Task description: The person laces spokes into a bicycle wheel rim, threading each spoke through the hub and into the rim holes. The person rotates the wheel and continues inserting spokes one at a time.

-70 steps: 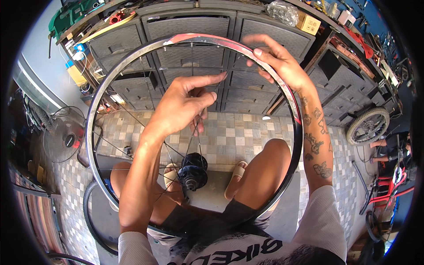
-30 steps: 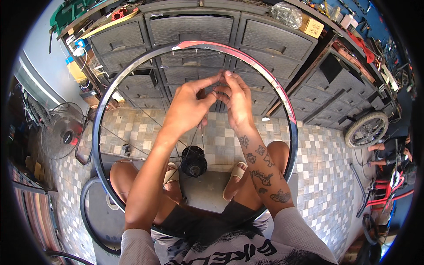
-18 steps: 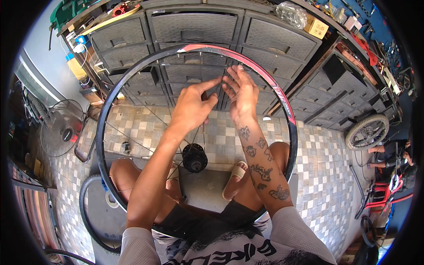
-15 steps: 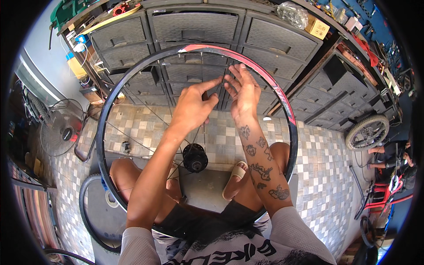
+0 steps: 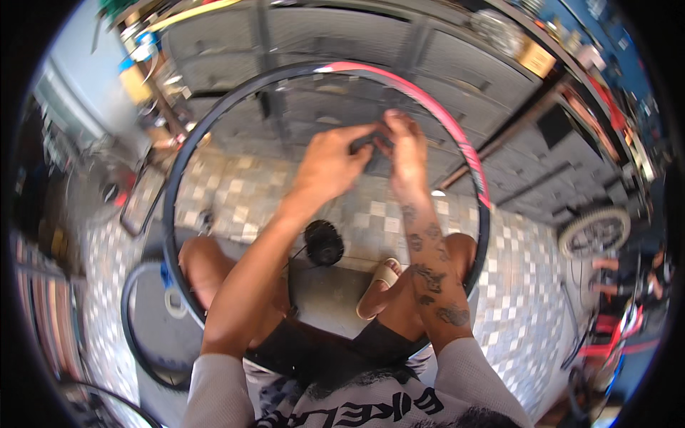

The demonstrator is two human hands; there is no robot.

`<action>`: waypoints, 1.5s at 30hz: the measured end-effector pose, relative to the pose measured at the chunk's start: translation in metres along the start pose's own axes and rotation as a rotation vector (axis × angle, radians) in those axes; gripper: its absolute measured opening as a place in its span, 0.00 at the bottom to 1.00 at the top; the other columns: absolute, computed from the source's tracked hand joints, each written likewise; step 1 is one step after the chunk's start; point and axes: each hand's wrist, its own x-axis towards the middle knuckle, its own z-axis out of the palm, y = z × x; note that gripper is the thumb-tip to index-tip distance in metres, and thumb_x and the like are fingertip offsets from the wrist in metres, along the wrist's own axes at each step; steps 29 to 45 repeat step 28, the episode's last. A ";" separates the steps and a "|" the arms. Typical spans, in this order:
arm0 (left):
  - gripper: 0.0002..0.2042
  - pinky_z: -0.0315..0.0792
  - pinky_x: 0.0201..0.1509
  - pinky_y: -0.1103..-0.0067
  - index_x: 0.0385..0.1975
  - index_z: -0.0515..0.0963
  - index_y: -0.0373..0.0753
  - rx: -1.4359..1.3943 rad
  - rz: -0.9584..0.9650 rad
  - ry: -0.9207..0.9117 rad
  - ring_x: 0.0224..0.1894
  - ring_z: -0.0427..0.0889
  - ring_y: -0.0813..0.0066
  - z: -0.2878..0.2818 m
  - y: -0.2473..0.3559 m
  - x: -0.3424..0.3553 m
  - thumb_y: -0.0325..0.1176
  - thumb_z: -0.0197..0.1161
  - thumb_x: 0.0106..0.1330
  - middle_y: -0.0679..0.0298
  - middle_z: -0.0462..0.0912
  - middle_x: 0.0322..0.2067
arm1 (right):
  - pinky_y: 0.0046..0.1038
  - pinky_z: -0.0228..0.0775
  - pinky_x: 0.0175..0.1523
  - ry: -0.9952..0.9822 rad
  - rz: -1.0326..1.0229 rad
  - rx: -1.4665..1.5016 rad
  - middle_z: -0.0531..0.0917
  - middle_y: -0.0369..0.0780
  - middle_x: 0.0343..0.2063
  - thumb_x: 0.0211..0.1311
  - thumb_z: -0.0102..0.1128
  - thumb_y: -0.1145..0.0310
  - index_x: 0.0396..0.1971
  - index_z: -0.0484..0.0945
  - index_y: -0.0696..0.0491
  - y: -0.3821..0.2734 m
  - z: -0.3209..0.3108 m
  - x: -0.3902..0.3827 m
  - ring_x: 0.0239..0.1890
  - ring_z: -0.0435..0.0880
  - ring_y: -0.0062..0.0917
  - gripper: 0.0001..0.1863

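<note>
A bicycle wheel rim [image 5: 171, 185], black with a red section, stands around my forearms, its lower part by my thighs. Inside it a black hub [image 5: 323, 242] hangs low between my knees; the thin spokes are smeared by motion. My left hand [image 5: 332, 164] is in the upper half of the rim, index finger stretched to the right, the other fingers curled around something I cannot make out. Its fingertip meets the bent fingers of my right hand [image 5: 408, 157], just inside the red section. Blur hides whatever is between the fingertips.
Grey drawer cabinets [image 5: 335, 36] line the far side. A tyre [image 5: 128, 321] lies at the left on a grey mat, near a standing fan [image 5: 107, 189]. Another wheel [image 5: 594, 232] leans at the right, close to a person's arms [image 5: 606, 274] and a red frame [image 5: 606, 335].
The rim, hub and both hands sit slightly further right in the view, and the picture is more blurred. My right fingers, spread before, have bent in against my left fingertip.
</note>
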 end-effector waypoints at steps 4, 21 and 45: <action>0.10 0.82 0.48 0.57 0.45 0.87 0.38 0.157 0.058 0.113 0.42 0.90 0.44 0.001 0.003 -0.020 0.32 0.64 0.67 0.46 0.89 0.37 | 0.29 0.78 0.51 -0.339 -0.096 -0.213 0.88 0.44 0.54 0.79 0.60 0.60 0.56 0.84 0.56 0.018 -0.008 0.009 0.49 0.86 0.25 0.17; 0.20 0.80 0.60 0.52 0.54 0.80 0.41 0.361 -1.333 0.554 0.59 0.83 0.41 0.005 -0.402 -0.497 0.44 0.70 0.67 0.44 0.86 0.51 | 0.23 0.65 0.56 -0.303 0.280 -0.220 0.80 0.28 0.54 0.81 0.59 0.48 0.70 0.73 0.48 0.050 -0.106 0.042 0.49 0.75 0.16 0.28; 0.15 0.88 0.52 0.62 0.57 0.77 0.41 0.469 -1.403 0.306 0.60 0.85 0.51 0.092 -0.450 -0.498 0.37 0.62 0.75 0.52 0.84 0.57 | 0.28 0.74 0.51 -0.201 0.150 -0.462 0.84 0.35 0.49 0.80 0.58 0.50 0.65 0.77 0.51 0.034 -0.102 -0.033 0.45 0.82 0.20 0.25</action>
